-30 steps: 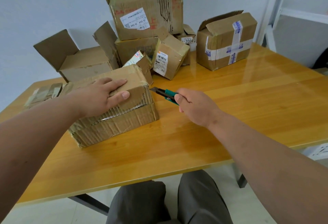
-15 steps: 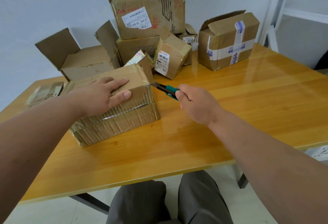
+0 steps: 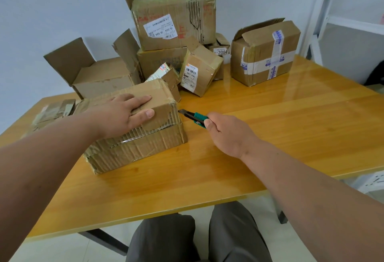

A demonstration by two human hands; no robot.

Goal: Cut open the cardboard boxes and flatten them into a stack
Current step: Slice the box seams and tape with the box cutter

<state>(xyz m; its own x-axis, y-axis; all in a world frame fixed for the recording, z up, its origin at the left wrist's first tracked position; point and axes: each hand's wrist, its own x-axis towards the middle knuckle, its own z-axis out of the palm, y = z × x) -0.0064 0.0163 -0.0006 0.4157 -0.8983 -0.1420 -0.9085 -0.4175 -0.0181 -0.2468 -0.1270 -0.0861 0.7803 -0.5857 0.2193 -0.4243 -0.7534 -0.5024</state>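
Nearest the worktop's [image 3: 207, 178] front edge, toward its left side, stands a closed, battered cardboard box [image 3: 137, 147] with torn tape along its front. The left hand [image 3: 124, 114] lies flat on the box's top, fingers [image 3: 135, 100] straight and thumb over the front edge. Just right of the box, the right hand [image 3: 228, 135] has its fingers curled round a green utility knife [image 3: 194, 117]; the blade tip sits close to the box's right end, though whether it touches is hard to tell. At the left edge lie flattened cardboard pieces [image 3: 54, 112]. Along the far edge, more boxes are piled: an open box [image 3: 99, 79] to the left, a large labelled box [image 3: 172, 18] on top, a small tilted box [image 3: 199, 70], and a white-taped box [image 3: 266, 54] toward the right.
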